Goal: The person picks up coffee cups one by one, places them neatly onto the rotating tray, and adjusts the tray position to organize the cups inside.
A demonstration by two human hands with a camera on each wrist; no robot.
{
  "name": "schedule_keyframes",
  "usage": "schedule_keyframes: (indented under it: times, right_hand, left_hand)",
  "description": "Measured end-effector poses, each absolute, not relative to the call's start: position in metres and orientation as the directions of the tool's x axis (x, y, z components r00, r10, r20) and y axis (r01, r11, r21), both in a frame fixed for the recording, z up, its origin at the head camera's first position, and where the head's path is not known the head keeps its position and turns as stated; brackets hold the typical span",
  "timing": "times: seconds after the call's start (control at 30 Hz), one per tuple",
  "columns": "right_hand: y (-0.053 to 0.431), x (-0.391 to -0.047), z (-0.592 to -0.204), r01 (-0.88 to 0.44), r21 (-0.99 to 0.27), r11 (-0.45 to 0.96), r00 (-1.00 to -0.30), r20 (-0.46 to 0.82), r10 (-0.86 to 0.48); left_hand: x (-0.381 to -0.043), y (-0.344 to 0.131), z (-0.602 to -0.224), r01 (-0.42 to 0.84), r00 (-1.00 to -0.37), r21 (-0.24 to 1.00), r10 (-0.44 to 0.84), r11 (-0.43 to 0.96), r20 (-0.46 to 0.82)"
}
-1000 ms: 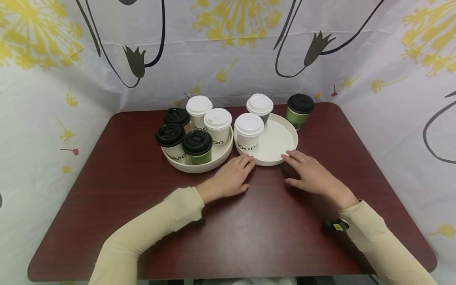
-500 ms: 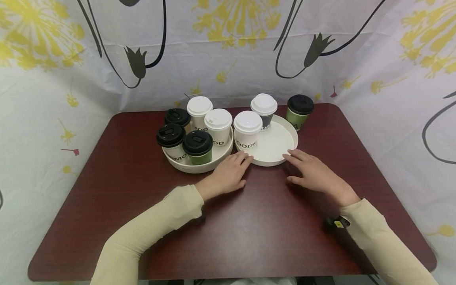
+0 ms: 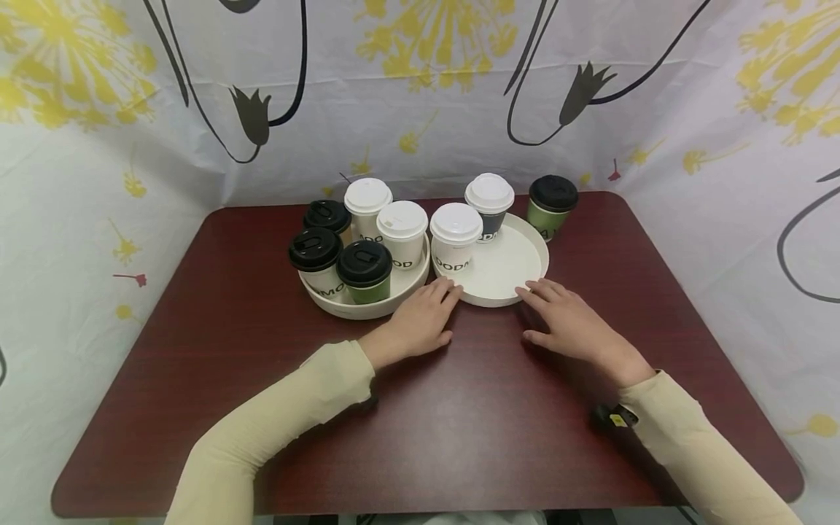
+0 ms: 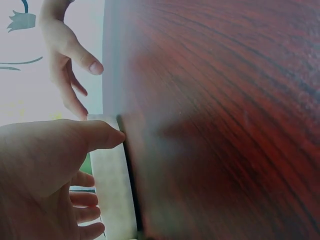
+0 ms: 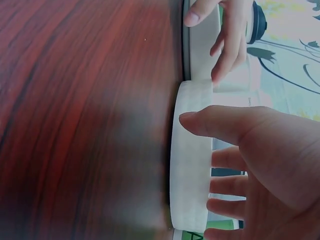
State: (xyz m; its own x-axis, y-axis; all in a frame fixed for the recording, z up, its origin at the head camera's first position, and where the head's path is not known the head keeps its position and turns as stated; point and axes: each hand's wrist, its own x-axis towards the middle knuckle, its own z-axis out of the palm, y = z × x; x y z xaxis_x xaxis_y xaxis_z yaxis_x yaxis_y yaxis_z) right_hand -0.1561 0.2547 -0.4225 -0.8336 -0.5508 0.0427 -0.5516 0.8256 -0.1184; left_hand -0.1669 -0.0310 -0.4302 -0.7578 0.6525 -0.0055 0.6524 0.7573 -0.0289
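Two round white trays stand side by side in the head view. At the right tray (image 3: 505, 273), my left hand (image 3: 418, 319) has its fingertips on the front left rim. My right hand (image 3: 572, 321) touches the same tray's front right rim, fingers loosely extended. In the right wrist view, the right thumb lies in front of the tray's wall (image 5: 191, 175), and the other fingers reach over its edge. This tray carries a white paper cup (image 3: 453, 251) with a white lid and, behind it, a grey-sleeved cup (image 3: 491, 222), also white-lidded.
Several lidded cups crowd the left tray (image 3: 354, 312), among them a green cup (image 3: 369, 292) in front. Another green cup (image 3: 545, 219) with a black lid stands behind the right tray. Patterned white cloth (image 3: 420, 117) hangs beyond the dark red table (image 3: 459, 430).
The right tray has turned slightly clockwise: its grey-sleeved cup has shifted right and the front white cup slightly back and left. The left fingers slid left along the rim.
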Motion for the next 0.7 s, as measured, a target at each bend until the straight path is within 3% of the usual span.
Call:
schedule_keyframes:
  times: [0.7]
  right_hand:
    - [0.226, -0.146, -0.43, -0.556, -0.03, 0.831, -0.828, 0.11, -0.55]
  left_hand:
    - [-0.161, -0.017, -0.434, 0.699, -0.712, -0.041, 0.7, 0.714, 0.052]
